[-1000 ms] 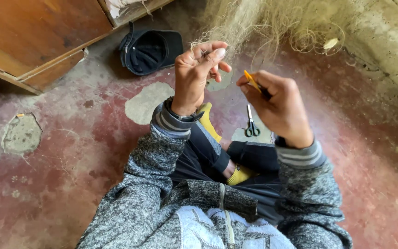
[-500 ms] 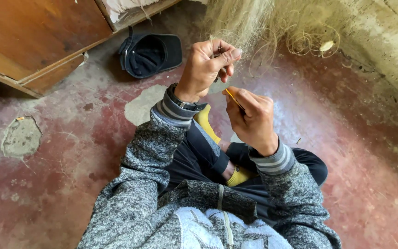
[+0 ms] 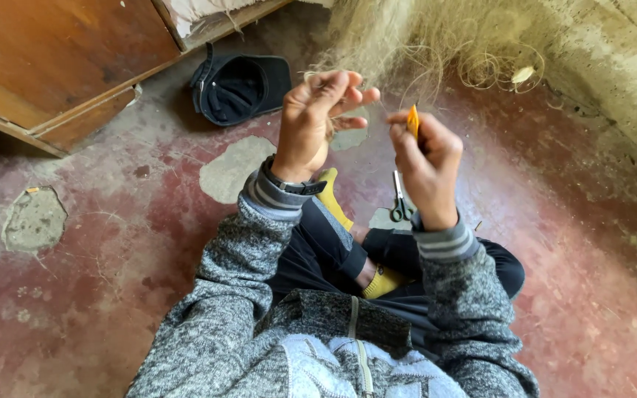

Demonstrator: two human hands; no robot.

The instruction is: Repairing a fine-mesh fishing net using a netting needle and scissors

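The person sits cross-legged on a worn red-painted concrete floor (image 3: 97,295) with grey patches where the paint has gone; both hands are raised in front of a pale, tangled mass of fine fishing net (image 3: 422,37) that hangs against the rough concrete wall (image 3: 613,81) on the right. The left hand (image 3: 318,121) has its fingers curled together, thumb and fingertips pinching strands of the net; the right hand (image 3: 425,166) is closed around a small flat orange netting needle (image 3: 412,120), whose tip stands up just above the knuckles, close to the left fingertips but apart from them. Between the two forearms, on the floor beside the knee, lies a pair of small scissors with dark green handles (image 3: 399,199); a dark blue cap (image 3: 241,87) lies upside down beyond the left hand, near the edge of a brown wooden board frame (image 3: 60,66) that closes off the upper left. Open floor runs to the left and lower right of the person; the wall and net bound the far side; no packages, labels or signs show.
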